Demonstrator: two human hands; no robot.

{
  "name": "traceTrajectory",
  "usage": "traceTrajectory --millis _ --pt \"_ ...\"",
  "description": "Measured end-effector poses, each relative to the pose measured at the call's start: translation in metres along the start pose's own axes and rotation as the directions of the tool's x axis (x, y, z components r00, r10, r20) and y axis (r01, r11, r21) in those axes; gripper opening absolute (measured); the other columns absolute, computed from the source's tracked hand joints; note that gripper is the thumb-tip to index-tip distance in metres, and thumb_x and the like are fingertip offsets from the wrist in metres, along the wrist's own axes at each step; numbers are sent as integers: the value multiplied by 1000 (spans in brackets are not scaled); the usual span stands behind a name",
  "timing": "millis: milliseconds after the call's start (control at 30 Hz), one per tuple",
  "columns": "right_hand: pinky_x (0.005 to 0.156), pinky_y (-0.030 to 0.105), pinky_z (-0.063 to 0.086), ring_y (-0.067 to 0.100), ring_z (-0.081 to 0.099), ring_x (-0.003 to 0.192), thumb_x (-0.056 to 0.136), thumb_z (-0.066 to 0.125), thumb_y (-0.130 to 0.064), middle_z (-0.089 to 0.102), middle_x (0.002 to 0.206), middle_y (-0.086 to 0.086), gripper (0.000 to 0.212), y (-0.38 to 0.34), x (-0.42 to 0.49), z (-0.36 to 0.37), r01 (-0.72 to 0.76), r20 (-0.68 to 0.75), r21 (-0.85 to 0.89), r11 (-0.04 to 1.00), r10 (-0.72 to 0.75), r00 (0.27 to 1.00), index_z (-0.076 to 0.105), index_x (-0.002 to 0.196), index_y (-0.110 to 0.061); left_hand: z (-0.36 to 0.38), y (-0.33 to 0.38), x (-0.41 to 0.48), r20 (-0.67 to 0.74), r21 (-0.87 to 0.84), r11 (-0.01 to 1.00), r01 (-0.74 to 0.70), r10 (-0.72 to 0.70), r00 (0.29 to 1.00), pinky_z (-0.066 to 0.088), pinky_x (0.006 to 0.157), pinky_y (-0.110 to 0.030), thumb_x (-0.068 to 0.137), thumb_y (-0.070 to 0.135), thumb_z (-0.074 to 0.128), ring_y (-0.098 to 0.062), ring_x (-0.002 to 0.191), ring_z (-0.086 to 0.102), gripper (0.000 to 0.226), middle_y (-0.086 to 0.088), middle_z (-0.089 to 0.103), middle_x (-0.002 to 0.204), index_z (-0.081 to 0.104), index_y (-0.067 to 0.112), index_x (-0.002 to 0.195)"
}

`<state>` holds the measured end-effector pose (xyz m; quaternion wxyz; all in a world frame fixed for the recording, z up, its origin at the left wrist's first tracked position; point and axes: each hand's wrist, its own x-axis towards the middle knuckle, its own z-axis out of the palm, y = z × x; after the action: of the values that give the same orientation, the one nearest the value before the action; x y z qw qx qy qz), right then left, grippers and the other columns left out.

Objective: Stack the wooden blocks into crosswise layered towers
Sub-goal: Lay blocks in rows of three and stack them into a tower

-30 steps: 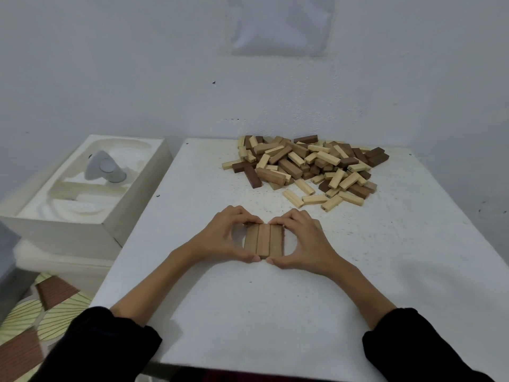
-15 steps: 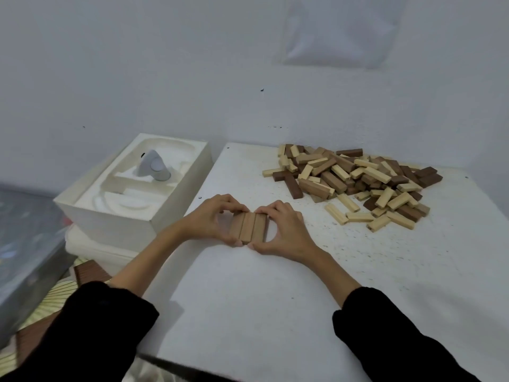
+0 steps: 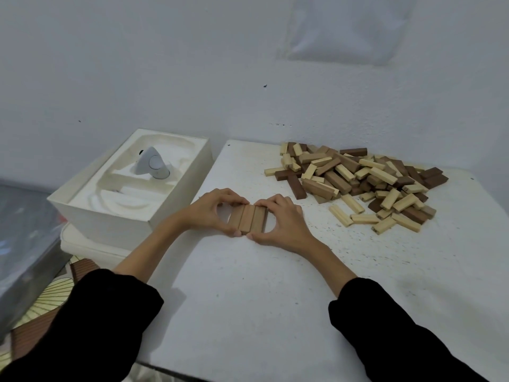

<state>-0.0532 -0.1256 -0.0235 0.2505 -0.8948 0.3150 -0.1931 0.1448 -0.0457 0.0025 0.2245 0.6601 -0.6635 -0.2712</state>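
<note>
Three mid-brown wooden blocks [image 3: 248, 218] lie flat side by side as one row on the white table [image 3: 275, 293], near its left edge. My left hand [image 3: 212, 212] curls round the row's left side, fingertips at the far ends and thumb at the near ends. My right hand [image 3: 281, 220] grips the right side the same way, so both hands squeeze the row together. A loose pile of light, mid and dark wooden blocks [image 3: 360, 180] lies at the back right of the table.
A white moulded packaging box [image 3: 132, 188] holding a grey wedge-shaped device [image 3: 153, 164] stands just left of the table, close to my left hand. A grey case [image 3: 24, 244] sits lower left. The wall runs right behind the table.
The row of three blocks, held between both hands, has slid left across the table towards its left edge and away from the pile. My view has turned left too.
</note>
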Motion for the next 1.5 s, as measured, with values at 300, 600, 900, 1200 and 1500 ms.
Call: traceTrajectory --millis 300,600,900,1200,1500 --pt "98 29 23 10 31 120 61 79 -56 40 124 -7 85 0 -3 -14 -37 144 94 995 23 989 44 134 -30 -6 5 -3 45 3 1000 16 -16 999 34 91 -11 37 70 77 8 108 42 96 22 49 115 48 44 125" --pt "98 24 31 6 31 122 65 70 -54 41 130 -8 61 32 -28 -70 -103 80 249 963 86 993 51 121 -40 2 50 15 -111 -39 989 -144 139 984 32 86 -2 80 34 73 4 107 48 39 13 58 116 57 39 114" --pt "89 39 45 24 51 107 86 64 -23 59 102 1 24 92 -35 -112 -130 -247 136 982 161 956 61 108 -33 47 113 94 -244 90 974 -208 224 943 42 83 -26 80 10 72 -17 89 56 29 -2 57 96 66 11 109" --pt "72 29 45 21 45 109 87 62 -23 48 114 6 42 107 -4 -104 -282 -326 -250 926 194 925 52 128 -23 71 114 127 -246 288 948 -134 209 946 44 85 -39 75 12 74 -25 105 49 33 -5 58 109 68 16 108" --pt "77 29 46 20 43 113 85 64 -32 51 118 2 33 110 12 -114 -341 -321 -391 855 221 921 60 114 -17 64 108 123 -308 218 965 -144 208 928 45 73 -28 79 13 74 -16 88 56 22 0 64 94 70 13 100"
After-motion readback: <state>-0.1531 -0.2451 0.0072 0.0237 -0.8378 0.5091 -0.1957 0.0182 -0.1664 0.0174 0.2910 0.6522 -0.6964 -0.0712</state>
